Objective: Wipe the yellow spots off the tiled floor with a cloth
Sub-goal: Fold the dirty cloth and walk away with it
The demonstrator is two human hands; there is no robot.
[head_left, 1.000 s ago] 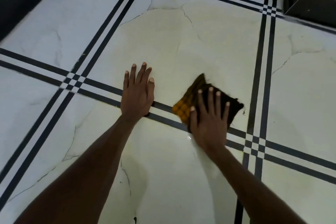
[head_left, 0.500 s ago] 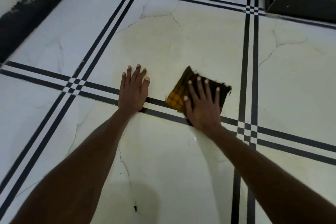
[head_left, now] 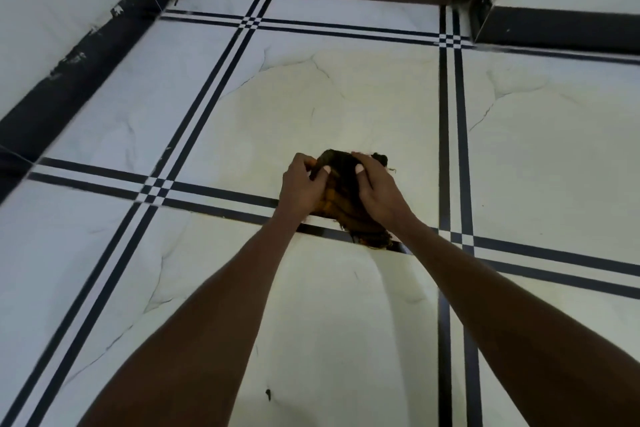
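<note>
Both hands are closed on the cloth (head_left: 346, 198): the left hand (head_left: 302, 188) grips its left side with curled fingers and the thumb laid on top, and the right hand (head_left: 377, 194) covers its right side, the thumb also pressing on the dark fabric. Between them the cloth is bunched into a lump, with the hands close together and almost touching. The cloth sits over the dark double line (head_left: 221, 199) that crosses the floor (head_left: 346, 107), and its lower frayed corner hangs down past the right wrist and seems to touch the tile; whether the rest is lifted or lies on the floor cannot be told from this view. The cloth looks soft and light, and it folds wherever it is squeezed. It appears dark brown with orange-yellow parts, perhaps stain, perhaps its own pattern. Loose threads stick out at the edges, so it may shed or catch. Such a cloth probably needs a hold in the middle of the bundle, with a flat palm above, so that a broad face meets the tile. A hold only at an edge would likely let it drag and roll. The big tile ahead looks yellowish, so the wiping seems not finished. A small dark speck (head_left: 268, 393) lies on the near tile.
</note>
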